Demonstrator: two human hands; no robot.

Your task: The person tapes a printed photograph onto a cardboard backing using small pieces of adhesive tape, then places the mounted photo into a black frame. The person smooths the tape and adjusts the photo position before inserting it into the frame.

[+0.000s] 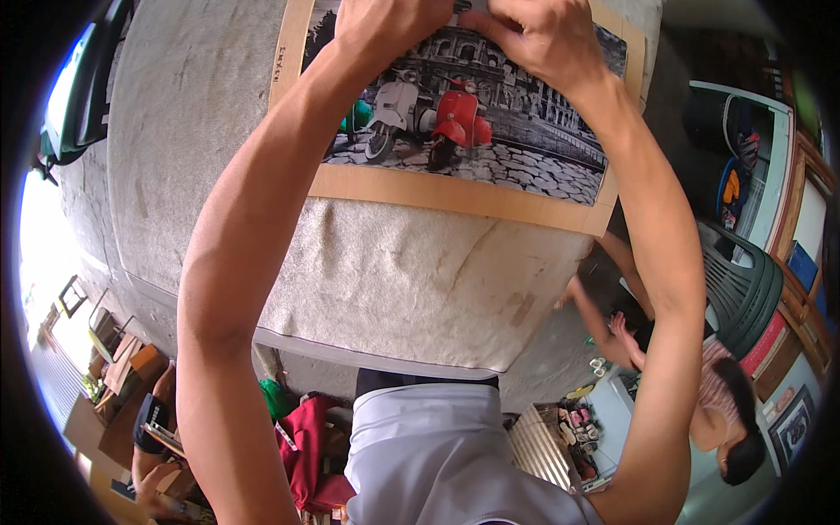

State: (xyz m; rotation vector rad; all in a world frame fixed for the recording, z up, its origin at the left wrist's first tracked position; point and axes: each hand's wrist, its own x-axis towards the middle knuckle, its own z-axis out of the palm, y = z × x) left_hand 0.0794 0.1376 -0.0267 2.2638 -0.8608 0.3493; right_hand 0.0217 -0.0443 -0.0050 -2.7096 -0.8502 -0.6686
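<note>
Print (534, 166) lies flat on a tan board (420, 193), upper middle of view, top part cut off by the frame and covered by hands; shows grey and red scooters on a cobbled street, old arched building behind, mostly black-and-white with red and a bit of green. Board margin shows left, below and right of print, dark handwriting on left margin; board rests on a table with a wrinkled grey cover (376, 271). Left hand (394, 22) over upper print, partly out of frame, fingers cut off, so can't tell how far open or if it has hold of anything. Right hand (547, 39) just beside it, also over upper print, fingers curled, thumb pointing toward left hand; gap between fingertips unclear, can't tell if anything is pinched. Both forearms come up from the lower edge, one along each side of the print, bare. Grey shirt (429, 437) at bottom centre, near table edge. Right side: stacked green chairs (744, 284), seated person in striped top (713, 385). Lower left: another person in dark clothes (153, 424), red cloth (306, 446) near left forearm
</note>
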